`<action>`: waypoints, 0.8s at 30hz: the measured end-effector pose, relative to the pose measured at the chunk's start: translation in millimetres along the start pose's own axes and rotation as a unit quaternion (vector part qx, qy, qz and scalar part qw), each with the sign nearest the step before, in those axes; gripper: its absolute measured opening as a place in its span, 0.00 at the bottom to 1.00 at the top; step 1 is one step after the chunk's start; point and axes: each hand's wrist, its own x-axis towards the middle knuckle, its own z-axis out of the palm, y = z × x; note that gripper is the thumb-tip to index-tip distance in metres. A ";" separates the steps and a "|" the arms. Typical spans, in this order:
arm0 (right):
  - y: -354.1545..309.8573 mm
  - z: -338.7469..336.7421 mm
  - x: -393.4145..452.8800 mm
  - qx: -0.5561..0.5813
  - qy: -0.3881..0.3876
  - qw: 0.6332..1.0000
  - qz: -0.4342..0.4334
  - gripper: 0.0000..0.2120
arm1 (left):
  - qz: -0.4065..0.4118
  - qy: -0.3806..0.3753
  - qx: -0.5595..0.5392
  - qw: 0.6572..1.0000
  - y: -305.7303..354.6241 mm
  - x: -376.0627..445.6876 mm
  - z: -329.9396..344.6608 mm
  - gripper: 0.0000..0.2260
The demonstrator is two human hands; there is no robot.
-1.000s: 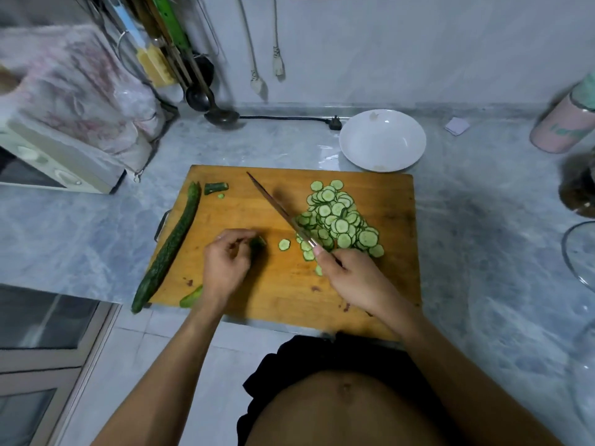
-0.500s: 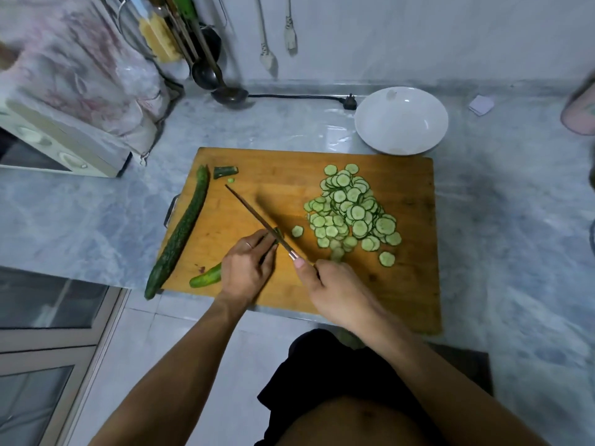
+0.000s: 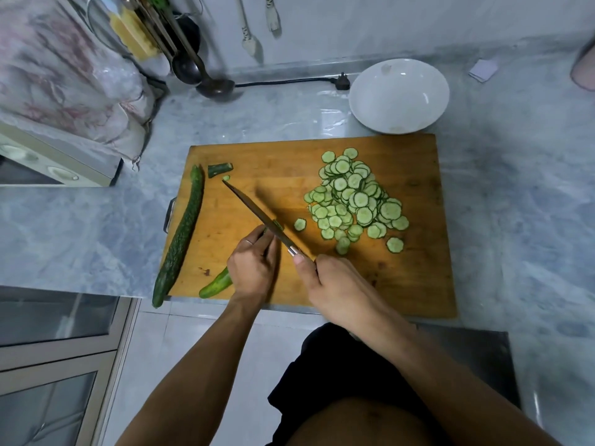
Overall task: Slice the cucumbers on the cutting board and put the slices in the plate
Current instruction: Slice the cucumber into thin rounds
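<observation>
1. Cutting board [image 3: 418,278] lies on the marble counter [image 3: 96,226], near edge at the counter's front; bare wood open at its right and near-right.
2. Whole cucumber [image 3: 180,236] along the left edge, tip overhanging the front.
3. No legible writing.
4. Left hand [image 3: 252,268] curled over the cucumber piece [image 3: 216,283], fingertips at the blade.
5. Right hand [image 3: 338,284] clamped around the knife [image 3: 257,214] handle.
6. Slices [image 3: 354,197] piled right of centre; white plate [image 3: 399,96] touches the far edge, holding no slices.
</observation>
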 end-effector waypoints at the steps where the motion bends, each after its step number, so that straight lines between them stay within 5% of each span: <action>1: 0.7 -0.4 0.3 0.000 -0.001 1.000 0.003 0.27 | 0.000 -0.001 0.007 1.000 -1.2 0.1 1.1 0.14; 24: -6.2 12.1 30.8 0.021 -0.040 0.997 0.059 0.27 | 0.018 0.035 0.050 0.998 -6.3 -0.3 10.2 0.14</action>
